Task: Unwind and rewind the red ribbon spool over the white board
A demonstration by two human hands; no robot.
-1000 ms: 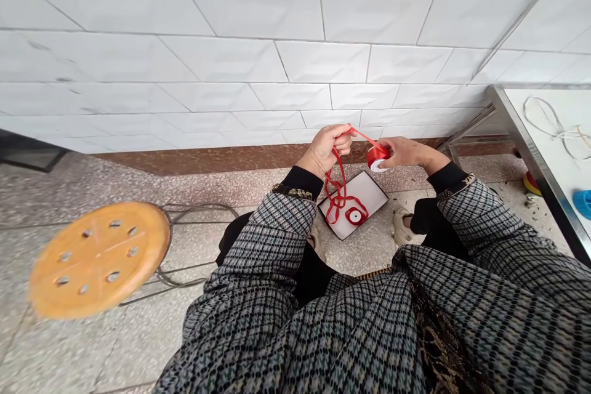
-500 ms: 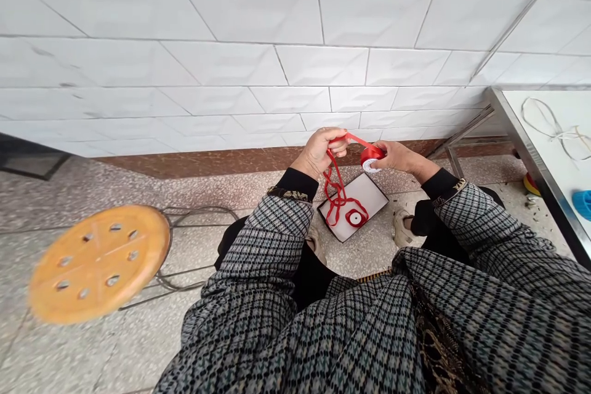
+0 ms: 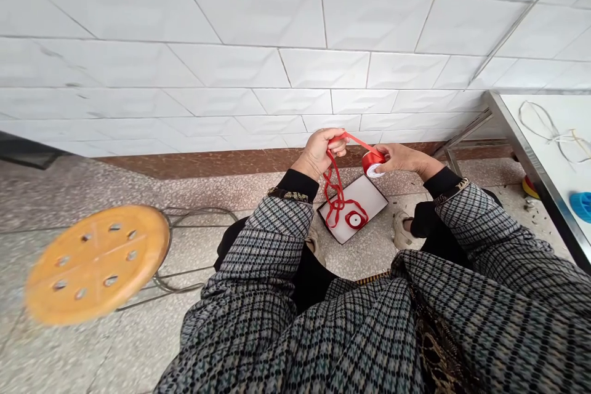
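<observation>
My left hand [image 3: 319, 152] is closed on a red satin ribbon [image 3: 333, 188], whose loops hang down from it to the white box [image 3: 372, 197] on the floor. A taut strand of the ribbon runs across to a red ribbon spool [image 3: 373, 164] held in the fingers of my right hand [image 3: 404, 159]. The spool's white core shows on its lower side. A second red ribbon roll [image 3: 355, 219] lies in the white box, below and between my hands, with the hanging loops touching it.
A round orange stool seat with holes [image 3: 96, 265] stands to my left. At the right is a steel-edged white table [image 3: 545, 135] holding thin cords. A blue object [image 3: 580, 206] and a yellow-red object [image 3: 530, 188] sit near it. White tiles [image 3: 295, 68] form the wall ahead.
My right hand and the spool have shifted slightly down and toward my left hand. The ribbon strand between my hands stays taut, and the box has not moved.
</observation>
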